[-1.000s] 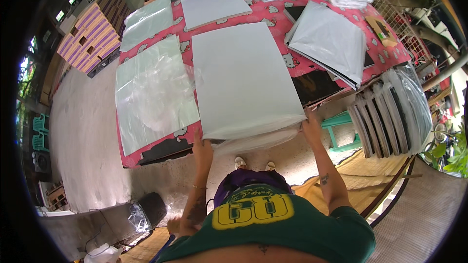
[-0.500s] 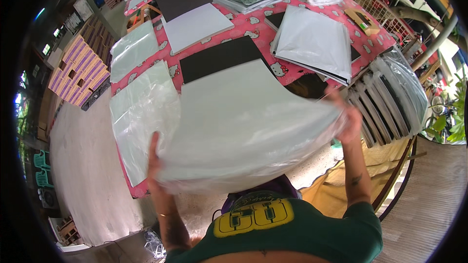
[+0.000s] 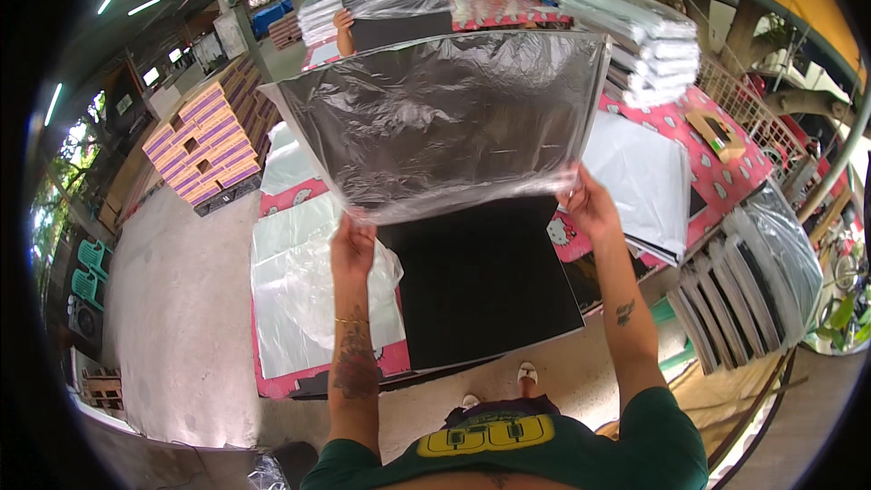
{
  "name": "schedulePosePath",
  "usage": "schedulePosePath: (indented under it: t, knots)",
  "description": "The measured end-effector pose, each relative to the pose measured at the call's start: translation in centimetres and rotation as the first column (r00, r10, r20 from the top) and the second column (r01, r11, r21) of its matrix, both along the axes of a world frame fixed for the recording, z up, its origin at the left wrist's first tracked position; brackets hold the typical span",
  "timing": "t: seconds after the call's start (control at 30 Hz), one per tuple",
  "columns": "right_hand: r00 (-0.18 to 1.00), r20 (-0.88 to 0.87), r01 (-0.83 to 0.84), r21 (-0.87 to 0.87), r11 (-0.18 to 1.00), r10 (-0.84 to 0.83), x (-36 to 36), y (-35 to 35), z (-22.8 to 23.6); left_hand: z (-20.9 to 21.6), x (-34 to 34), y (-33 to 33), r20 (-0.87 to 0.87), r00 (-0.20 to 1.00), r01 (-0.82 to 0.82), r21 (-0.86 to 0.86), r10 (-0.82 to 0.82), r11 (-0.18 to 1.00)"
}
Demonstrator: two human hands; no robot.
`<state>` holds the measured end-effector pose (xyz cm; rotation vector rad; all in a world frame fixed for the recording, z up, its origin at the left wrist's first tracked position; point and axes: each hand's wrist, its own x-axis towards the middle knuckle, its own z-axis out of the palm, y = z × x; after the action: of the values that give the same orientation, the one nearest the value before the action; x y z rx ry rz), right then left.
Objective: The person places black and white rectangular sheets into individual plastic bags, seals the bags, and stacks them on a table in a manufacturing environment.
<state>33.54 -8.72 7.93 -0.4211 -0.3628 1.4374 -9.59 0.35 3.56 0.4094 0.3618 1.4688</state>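
Observation:
A large black board in a clear plastic sleeve (image 3: 445,122) is raised and tilted up in front of me, its wrinkled dark face toward me. My left hand (image 3: 354,243) grips its near left corner, fingers closed on the plastic edge. At the near right corner my right hand (image 3: 590,204) pinches that same edge. Below it, a bare black board (image 3: 494,295) lies on the table. Clear plastic sleeves (image 3: 313,308) lie left of that board, close to my left forearm. White sheets in plastic (image 3: 640,181) are stacked to the right.
A pink patterned cloth (image 3: 717,109) covers the table. Across it a person (image 3: 343,32) holds another dark board with plastic. Wrapped stacks (image 3: 667,54) stand at the far right, upright wrapped boards (image 3: 726,295) at the near right. A pile of boxes (image 3: 209,136) is at left.
The sleeved board has been lifted away from me and tipped up, so its black face shows instead of the pale one. Both hands moved forward with it. The black board below is more exposed.

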Motion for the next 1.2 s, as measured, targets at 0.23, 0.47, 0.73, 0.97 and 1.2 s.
schedulePosePath:
  t: [0.23,0.47,0.73,0.97,1.2]
  knots:
    - [0.943,0.330,0.178,-0.376,0.909,-0.049,1.0,-0.2,-18.3,-13.9,-1.3,-2.1,-0.426,0.903,-0.099,-0.354,-0.066,0.930]
    - [0.509,0.771,0.335,0.233,0.913,-0.384,3.1,0.7,-10.8,1.9,8.5,0.4,-0.768,0.496,0.051,0.491,0.405,0.870]
    - [0.557,0.615,0.742,-0.066,0.667,-0.559,22.4,-7.8,-7.8,-1.3,29.6,3.6,-0.874,0.382,0.615,-0.003,-0.301,0.789]
    - [0.160,0.972,0.806,-0.026,0.591,-0.175,32.7,-10.9,-13.0,-8.8,44.0,3.9,-0.477,0.635,0.496,-0.352,-0.608,0.794]
    - [-0.760,0.590,0.479,0.226,0.848,0.272,21.4,-11.0,-13.4,-4.6,39.3,0.0,-0.965,0.112,0.281,-0.197,-0.236,0.939]
